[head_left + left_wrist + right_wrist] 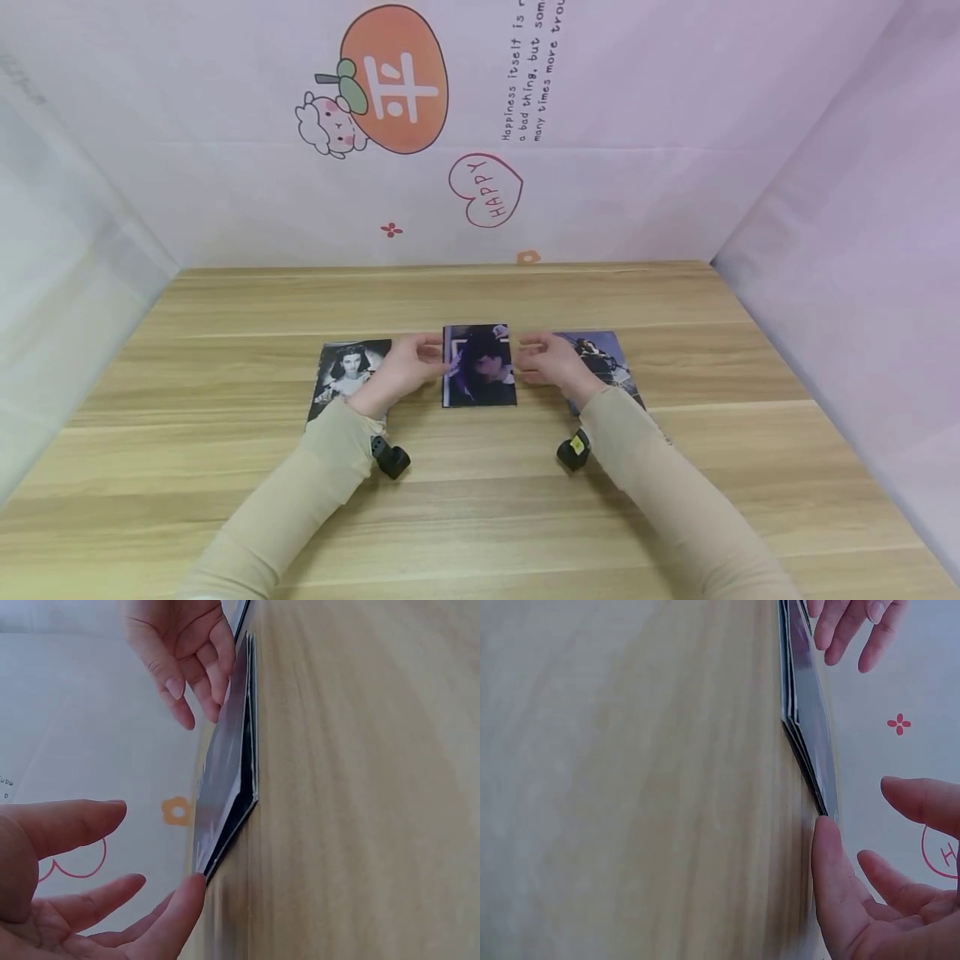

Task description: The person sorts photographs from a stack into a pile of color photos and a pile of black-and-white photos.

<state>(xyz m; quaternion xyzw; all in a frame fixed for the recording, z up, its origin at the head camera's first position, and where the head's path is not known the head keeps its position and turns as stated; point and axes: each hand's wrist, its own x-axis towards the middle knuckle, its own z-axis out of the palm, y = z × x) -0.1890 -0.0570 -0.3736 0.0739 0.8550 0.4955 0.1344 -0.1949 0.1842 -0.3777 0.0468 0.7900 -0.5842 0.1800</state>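
Observation:
A small stack of photo cards [480,371] lies in the middle of the table, its top one a dark purple picture of a person. In the wrist views its edges show more than one layer, slightly apart. My left hand [405,371] is at the stack's left edge, a fingertip touching its corner in the left wrist view. My right hand [551,362] is at the opposite edge, a fingertip at the corner in the right wrist view. Both thumbs stand away from the cards; neither hand pinches them.
A black-and-white portrait photo [348,367] lies left, partly under my left forearm. A bluish photo [603,354] lies right, partly behind my right hand and sleeve. Behind the wooden table [480,517] hangs a white printed cloth [615,167], with more white cloth at both sides.

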